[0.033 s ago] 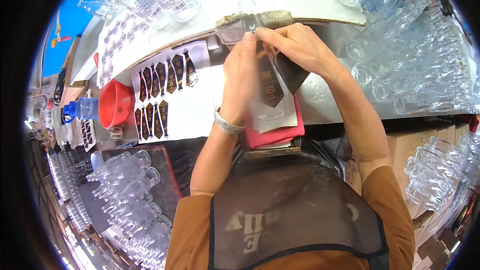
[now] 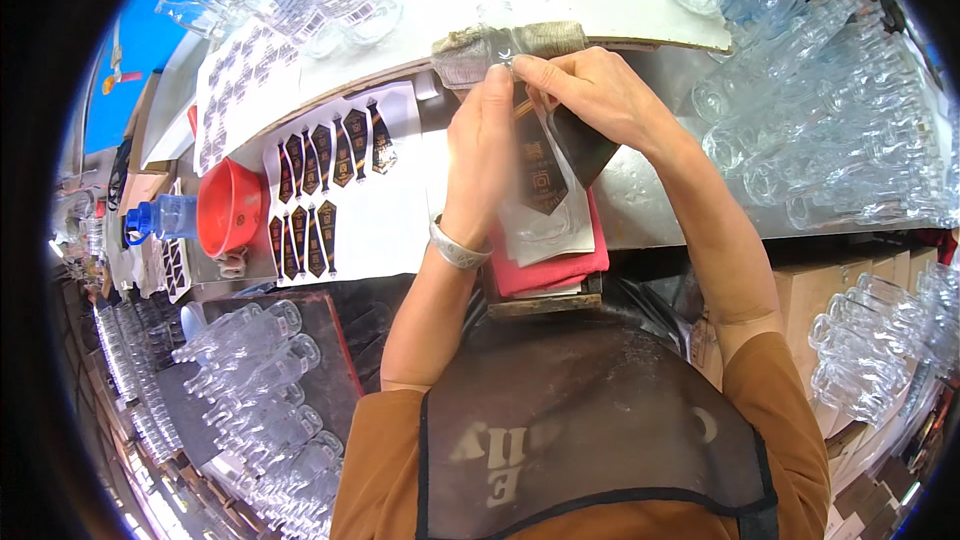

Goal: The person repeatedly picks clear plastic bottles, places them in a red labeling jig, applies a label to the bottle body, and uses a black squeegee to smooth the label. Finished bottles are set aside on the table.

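A clear glass bottle (image 2: 540, 225) lies in front of me, its neck across a cloth-wrapped rest (image 2: 553, 37). A dark tie-shaped label (image 2: 541, 172) with gold print shows on its body. My left hand (image 2: 482, 145) is closed along the bottle's left side, fingertips at the neck; its palm side is hidden. At the neck, the thumb of my right hand (image 2: 605, 90) presses by the label's narrow end, with the other fingers curled. Beneath that hand hangs another dark piece (image 2: 582, 145). Under the bottle lies a red cloth (image 2: 550, 275).
A sheet of tie-shaped labels (image 2: 350, 215) lies to the left, beside a red bowl (image 2: 230, 208) and a blue-capped bottle (image 2: 170, 218). Clear bottles (image 2: 820, 110) crowd the right; more bottles (image 2: 265, 380) stand lower left. Cardboard boxes (image 2: 800, 305) are at lower right.
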Demonstrator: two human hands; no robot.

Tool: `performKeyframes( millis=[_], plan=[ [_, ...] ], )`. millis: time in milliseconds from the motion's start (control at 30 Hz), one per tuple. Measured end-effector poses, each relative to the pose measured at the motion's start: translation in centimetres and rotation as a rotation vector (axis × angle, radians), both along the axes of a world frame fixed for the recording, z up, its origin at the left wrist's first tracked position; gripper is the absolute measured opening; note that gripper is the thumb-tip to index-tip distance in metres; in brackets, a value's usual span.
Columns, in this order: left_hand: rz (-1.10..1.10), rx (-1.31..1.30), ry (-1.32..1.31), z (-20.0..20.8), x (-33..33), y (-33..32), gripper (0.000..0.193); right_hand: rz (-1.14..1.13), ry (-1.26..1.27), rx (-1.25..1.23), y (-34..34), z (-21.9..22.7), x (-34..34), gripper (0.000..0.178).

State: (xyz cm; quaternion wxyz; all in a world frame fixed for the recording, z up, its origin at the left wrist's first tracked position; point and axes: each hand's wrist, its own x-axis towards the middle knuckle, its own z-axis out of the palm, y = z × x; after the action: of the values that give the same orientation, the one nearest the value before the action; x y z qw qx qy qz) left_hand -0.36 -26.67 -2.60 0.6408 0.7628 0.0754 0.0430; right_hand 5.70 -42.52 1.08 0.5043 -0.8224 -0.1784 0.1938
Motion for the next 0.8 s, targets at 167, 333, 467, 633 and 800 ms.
performKeyframes(
  millis=[167,333,467,633,800],
  plan=[
    [0.028,-0.041,-0.058,-1.0,0.1,-0.3,0.062,0.030,-0.010,0.030,-0.1,0.2,0.3,0.064],
    [0.020,-0.118,0.011,-0.4,-0.2,-0.4,0.059,0.047,-0.081,-0.089,0.3,1.0,0.8,0.067],
    [0.014,-0.155,0.017,-0.6,-0.1,-0.1,0.058,0.069,-0.040,-0.102,0.3,2.3,0.4,0.066],
    [0.094,-0.398,0.184,2.3,-1.1,-0.4,0.058,-0.080,0.094,0.258,-2.4,1.0,-0.6,0.050],
    [0.089,-0.286,0.245,3.0,-0.4,0.2,0.057,-0.189,0.103,0.652,-3.1,1.0,-1.5,0.034]
  ],
)
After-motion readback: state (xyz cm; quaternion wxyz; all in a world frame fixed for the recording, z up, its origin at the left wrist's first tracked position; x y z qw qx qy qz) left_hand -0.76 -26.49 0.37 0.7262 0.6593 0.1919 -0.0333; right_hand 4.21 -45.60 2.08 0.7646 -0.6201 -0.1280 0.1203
